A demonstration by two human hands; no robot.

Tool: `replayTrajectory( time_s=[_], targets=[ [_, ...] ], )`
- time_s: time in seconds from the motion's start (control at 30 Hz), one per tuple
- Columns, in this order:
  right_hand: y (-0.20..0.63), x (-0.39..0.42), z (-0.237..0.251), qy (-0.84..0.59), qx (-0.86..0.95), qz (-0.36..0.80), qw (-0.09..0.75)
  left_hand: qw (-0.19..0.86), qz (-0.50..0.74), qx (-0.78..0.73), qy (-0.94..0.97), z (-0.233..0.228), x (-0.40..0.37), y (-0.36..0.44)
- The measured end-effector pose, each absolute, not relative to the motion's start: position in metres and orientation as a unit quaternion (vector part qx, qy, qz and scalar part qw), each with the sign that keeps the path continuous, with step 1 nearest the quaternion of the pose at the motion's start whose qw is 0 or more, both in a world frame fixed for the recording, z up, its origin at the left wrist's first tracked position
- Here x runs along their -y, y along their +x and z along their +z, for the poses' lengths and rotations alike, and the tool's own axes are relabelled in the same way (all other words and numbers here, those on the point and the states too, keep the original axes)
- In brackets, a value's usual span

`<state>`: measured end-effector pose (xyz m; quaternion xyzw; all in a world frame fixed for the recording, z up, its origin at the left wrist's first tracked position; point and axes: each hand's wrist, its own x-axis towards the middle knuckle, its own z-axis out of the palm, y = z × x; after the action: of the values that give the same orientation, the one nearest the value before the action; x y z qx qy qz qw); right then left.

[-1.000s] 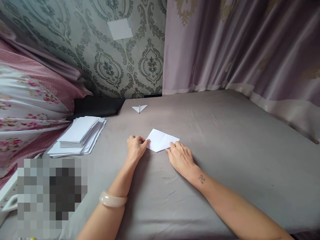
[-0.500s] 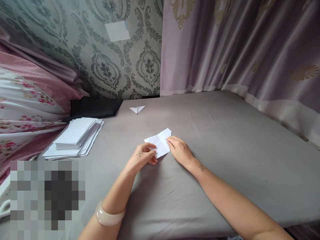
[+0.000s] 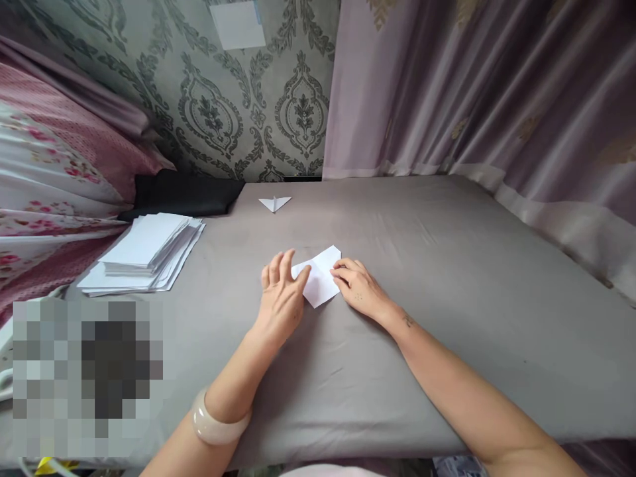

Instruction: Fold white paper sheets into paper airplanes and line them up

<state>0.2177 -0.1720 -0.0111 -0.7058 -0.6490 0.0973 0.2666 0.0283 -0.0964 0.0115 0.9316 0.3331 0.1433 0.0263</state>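
Folded paper: a small white sheet (image 3: 320,279) lies flat on the grey bed sheet (image 3: 422,278), near the middle, creased and turned so one corner points toward the person.
Left hand: the left hand (image 3: 281,296) is palm down with fingers spread and slightly lifted, its thumb side over the paper's left edge; not closed on anything (whether the palm presses the paper I cannot tell).
Right hand: the right hand (image 3: 358,289) rests on the bed, fingers bent, fingertips pressing the paper's right edge; it pins rather than grips.
Arms: both forearms reach in from the near edge and converge on the paper; a pale bangle (image 3: 218,424) sits on the left wrist.
Further out: a stack of white sheets (image 3: 144,253) lies well to the left, and a folded paper plane (image 3: 275,203) lies beyond, near the patterned wall (image 3: 238,106).
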Motion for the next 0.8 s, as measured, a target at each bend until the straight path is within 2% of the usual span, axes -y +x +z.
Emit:
replayTrajectory(
  time_s=[0.13, 0.23, 0.33, 0.6, 0.8],
  targets=[
    [0.224, 0.17, -0.014, -0.683, 0.672, 0.099, 0.268, 0.043, 0.1, -0.157, 0.982, 0.008, 0.095, 0.034],
    [0.231, 0.168, -0.015, -0.657, 0.685, 0.114, 0.293, 0.096, 0.079, -0.108, 0.986, 0.007, 0.094, 0.038],
    [0.236, 0.172, -0.014, -0.632, 0.707, 0.12, 0.294, 0.131, 0.084, -0.114, 0.981, 0.006, 0.094, 0.04],
    [0.234, 0.2, -0.004, -0.607, 0.757, 0.091, 0.222, 0.217, 0.13, -0.139, 0.957, 0.001, 0.087, 0.042],
    [0.239, 0.205, -0.001, -0.593, 0.769, 0.092, 0.22, 0.282, 0.142, -0.199, 0.928, -0.001, 0.084, 0.047]
  ],
)
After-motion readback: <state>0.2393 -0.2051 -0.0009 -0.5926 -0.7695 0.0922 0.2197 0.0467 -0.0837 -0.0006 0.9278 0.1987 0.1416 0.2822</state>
